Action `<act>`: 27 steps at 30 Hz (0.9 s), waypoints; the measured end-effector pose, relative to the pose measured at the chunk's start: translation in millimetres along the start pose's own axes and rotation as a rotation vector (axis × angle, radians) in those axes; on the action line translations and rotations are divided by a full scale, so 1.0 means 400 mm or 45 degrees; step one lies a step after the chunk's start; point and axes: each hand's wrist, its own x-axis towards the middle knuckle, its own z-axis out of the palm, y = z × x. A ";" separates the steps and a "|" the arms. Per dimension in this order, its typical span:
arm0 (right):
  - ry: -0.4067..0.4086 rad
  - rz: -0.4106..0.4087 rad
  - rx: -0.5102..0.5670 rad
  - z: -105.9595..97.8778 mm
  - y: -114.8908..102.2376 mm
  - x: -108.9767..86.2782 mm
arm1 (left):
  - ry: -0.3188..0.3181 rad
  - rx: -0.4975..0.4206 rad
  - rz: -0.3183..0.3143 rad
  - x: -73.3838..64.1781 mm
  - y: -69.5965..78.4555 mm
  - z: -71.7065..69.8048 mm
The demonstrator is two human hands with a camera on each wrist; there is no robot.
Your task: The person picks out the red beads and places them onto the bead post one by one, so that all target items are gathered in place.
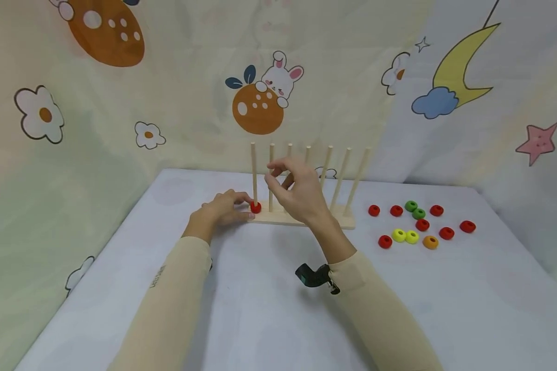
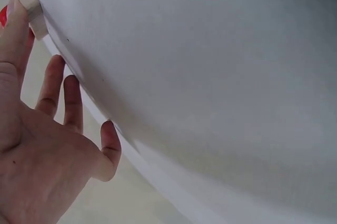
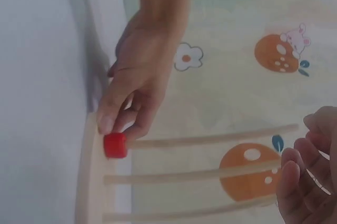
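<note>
A pale wooden base (image 1: 278, 219) with a row of several upright pegs stands on the far part of the table. One red bead (image 1: 256, 207) sits at the bottom of the leftmost peg (image 1: 254, 170). My left hand (image 1: 220, 208) grips the left end of the base, thumb at the front side and fingers behind, close beside that bead. In the left wrist view the thumb (image 2: 13, 29) lies against the base's end. My right hand (image 1: 301, 193) is raised in front of the pegs near their upper part, fingers loosely bent. Nothing shows between its fingertips (image 3: 290, 174).
Loose beads lie on the table to the right of the base: several red beads (image 1: 422, 224), two green beads (image 1: 411, 206), two yellow beads (image 1: 398, 235) and one orange bead (image 1: 430, 242). A patterned cloth (image 1: 190, 93) hangs behind the table (image 1: 269, 309).
</note>
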 end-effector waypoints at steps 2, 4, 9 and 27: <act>-0.031 0.008 -0.002 0.000 0.008 -0.012 | 0.000 -0.010 -0.007 -0.006 -0.003 -0.004; -0.055 0.003 -0.016 -0.003 0.017 -0.023 | -0.007 -0.020 -0.001 -0.010 -0.004 -0.010; -0.123 -0.025 -0.061 -0.016 0.039 -0.042 | -0.018 -0.049 0.011 -0.006 -0.003 -0.013; -0.297 0.080 -0.221 -0.131 0.103 -0.130 | -0.020 -0.059 0.043 0.007 -0.011 0.004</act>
